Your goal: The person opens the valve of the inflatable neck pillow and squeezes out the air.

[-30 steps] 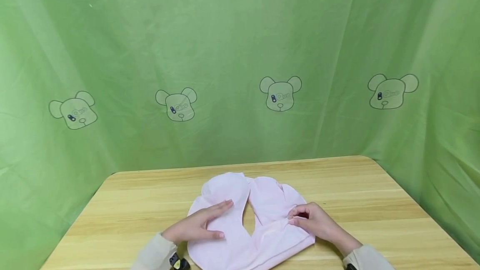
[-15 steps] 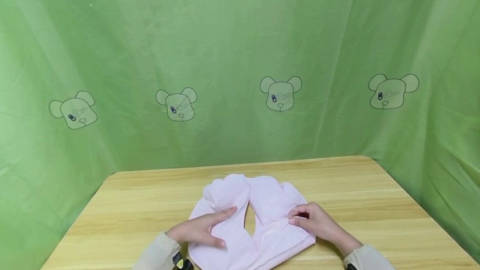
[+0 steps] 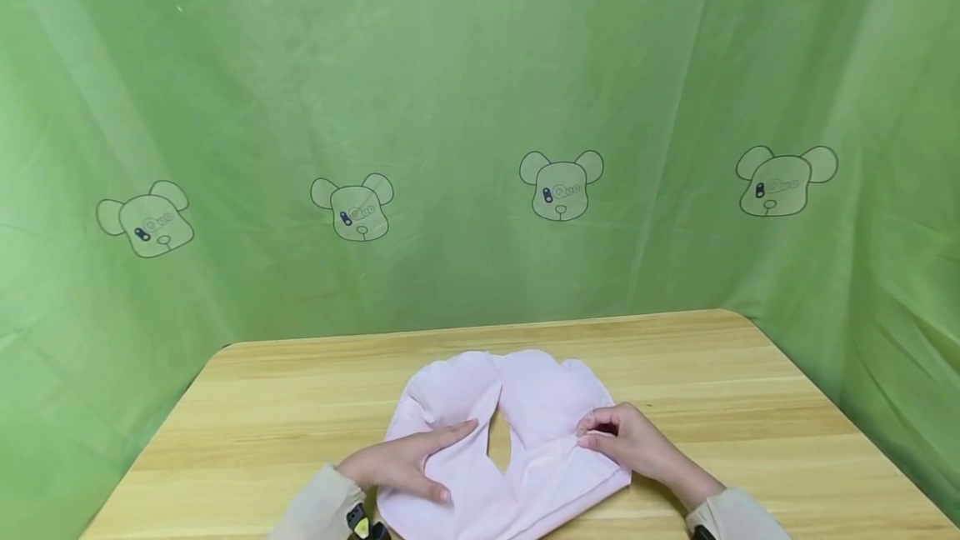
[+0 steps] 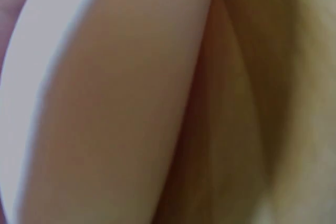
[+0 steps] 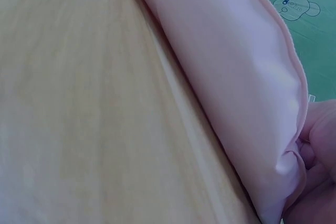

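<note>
A pale pink, softly puffed piece, shaped like a neck pillow [image 3: 540, 394], lies on the table with a narrow slit through its middle. Its far rim is lobed, and a seam runs along the edge in the right wrist view. My left hand [image 3: 411, 461] rests on its left half, fingers straight and thumb spread. At the right side, my right hand [image 3: 626, 440] pinches a gathered bit of the pillow between thumb and curled fingers. The right wrist view shows puckers in the pink material [image 5: 236, 61] beside these fingers. Blurred skin fills much of the left wrist view.
The light wooden table [image 3: 300, 390] has rounded far corners. Behind it and on both sides hangs a green curtain [image 3: 450, 107] printed with bear heads. Pale sleeves [image 3: 318, 507] and dark wrist-worn devices [image 3: 363, 523] show at the bottom.
My left hand has slid slightly right and nearer the front, drawing the pillow's left side a little inward. The right hand holds its pinch in the same spot.
</note>
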